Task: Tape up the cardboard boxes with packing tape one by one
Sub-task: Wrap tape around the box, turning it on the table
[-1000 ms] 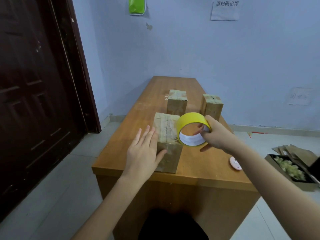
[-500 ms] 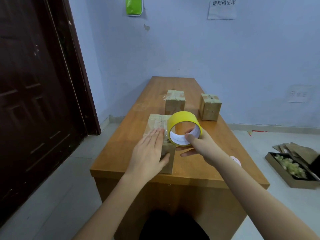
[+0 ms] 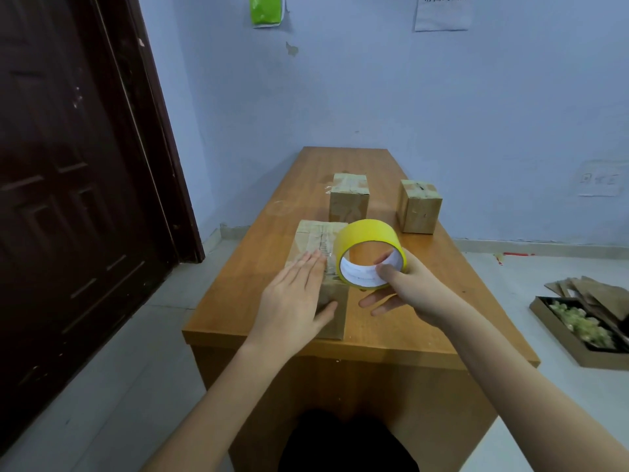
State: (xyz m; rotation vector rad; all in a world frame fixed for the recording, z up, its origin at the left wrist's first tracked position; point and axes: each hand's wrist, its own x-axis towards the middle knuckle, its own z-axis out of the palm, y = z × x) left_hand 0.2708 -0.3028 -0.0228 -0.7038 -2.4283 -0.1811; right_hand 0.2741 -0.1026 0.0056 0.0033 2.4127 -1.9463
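- Box (image 3: 320, 264) at counter (image 3: 425, 321) near edge: light, stiff; pinned under flat left hand (image 3: 292, 301).
- Tape (image 3: 369, 253) over box: rigid, light; pinched through core by right hand (image 3: 405, 291).
- Best held by core.

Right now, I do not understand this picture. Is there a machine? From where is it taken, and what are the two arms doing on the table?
There is no machine. A person wears a camera on the head, looking down at their own hands. The left hand lies flat on the nearest box, at the front of the wooden table. The right hand holds a yellow tape roll beside that box. Two smaller boxes stand farther back. On the floor to the right lies a tray.
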